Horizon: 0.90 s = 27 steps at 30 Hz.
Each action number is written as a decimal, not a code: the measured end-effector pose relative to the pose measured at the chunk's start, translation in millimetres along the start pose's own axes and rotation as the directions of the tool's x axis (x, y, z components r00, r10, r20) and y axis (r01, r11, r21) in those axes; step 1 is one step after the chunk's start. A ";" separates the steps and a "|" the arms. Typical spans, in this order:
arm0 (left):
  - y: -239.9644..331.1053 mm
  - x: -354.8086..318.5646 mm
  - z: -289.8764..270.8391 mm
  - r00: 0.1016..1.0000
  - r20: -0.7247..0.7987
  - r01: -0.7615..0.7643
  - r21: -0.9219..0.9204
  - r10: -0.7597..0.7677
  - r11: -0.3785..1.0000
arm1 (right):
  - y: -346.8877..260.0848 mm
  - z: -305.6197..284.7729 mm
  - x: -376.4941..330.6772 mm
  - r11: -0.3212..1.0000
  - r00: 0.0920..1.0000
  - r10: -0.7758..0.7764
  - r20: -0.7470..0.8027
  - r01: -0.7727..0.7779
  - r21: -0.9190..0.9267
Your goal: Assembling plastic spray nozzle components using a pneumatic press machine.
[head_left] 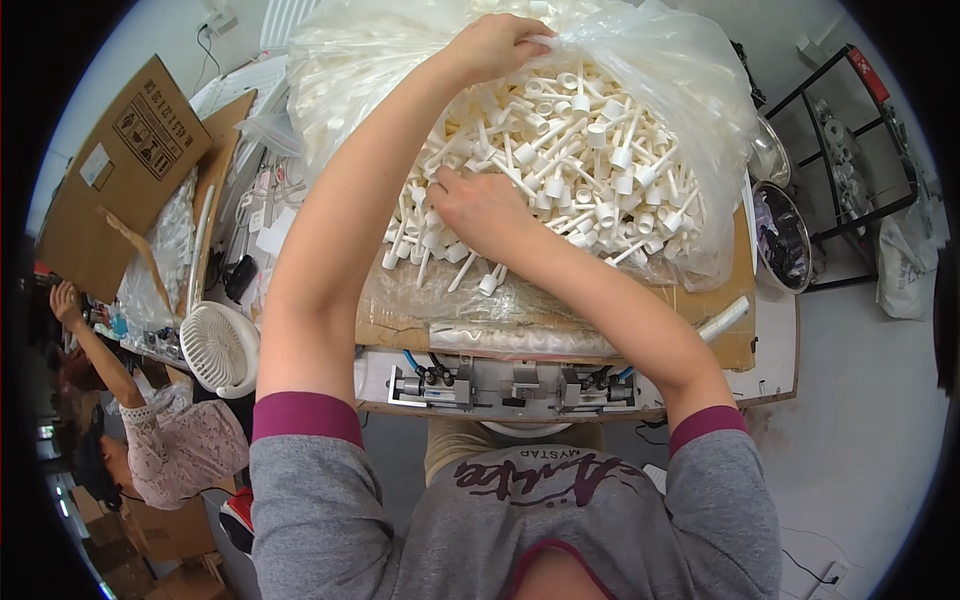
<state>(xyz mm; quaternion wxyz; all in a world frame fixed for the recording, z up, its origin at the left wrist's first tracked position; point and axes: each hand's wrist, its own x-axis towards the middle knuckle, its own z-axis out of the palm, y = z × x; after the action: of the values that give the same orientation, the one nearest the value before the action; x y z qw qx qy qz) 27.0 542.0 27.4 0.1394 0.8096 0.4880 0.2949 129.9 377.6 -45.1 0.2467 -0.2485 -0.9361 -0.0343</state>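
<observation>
A large clear plastic bag [700, 110] lies wide open, full of small white plastic pieces [600, 150], each with a cup-like end and a thin stem, like little scoops. At the far edge of the mouth, my left hand [497, 47] pinches the gathered film. My right hand [485, 212] rests on the near left part of the heap with its fingers curled in among the pieces. What those fingertips hold, if anything, is hidden. Several pieces spill over the bag's near lip, below my right hand.
Under the bag is a cardboard box [740, 310]. Metal clamp fixtures [440, 388] with blue hoses sit at the bench's near edge. A white fan [218, 348] and a raised carton [135, 165] stand left, beside a co-worker [185, 440]. Metal bowls [785, 235] and a black rack [850, 150] are right.
</observation>
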 end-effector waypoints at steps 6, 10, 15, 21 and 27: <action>48.4 -24.2 -4.1 0.993 0.119 -0.006 -0.075 0.015 0.997 | 3.9 -7.0 -29.2 0.994 0.972 -0.084 -0.218 0.096 0.044; 38.8 -26.6 6.6 0.997 0.060 -0.046 -0.182 0.057 0.982 | 2.5 -24.0 -40.2 0.984 0.954 -0.074 -0.290 0.116 0.132; 25.1 -18.8 3.8 0.983 0.152 -0.120 0.101 0.104 0.988 | -1.4 -48.0 -61.8 0.937 0.927 0.149 -0.343 -0.021 0.349; 45.7 -25.8 -13.3 0.976 0.174 -0.191 0.398 0.130 0.897 | -11.2 -103.7 -124.6 0.437 0.701 0.702 -0.127 -0.283 0.854; 45.7 -23.1 7.7 0.986 -0.116 -0.063 0.401 0.119 0.914 | -36.8 -118.3 -187.2 0.060 0.532 0.845 0.050 -0.187 0.981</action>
<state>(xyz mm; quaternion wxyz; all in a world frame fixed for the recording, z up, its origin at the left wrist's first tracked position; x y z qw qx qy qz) 56.0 500.2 36.8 -0.0750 0.8205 0.5078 0.2517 306.1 239.3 -29.0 0.5908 -0.3779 -0.4763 0.5304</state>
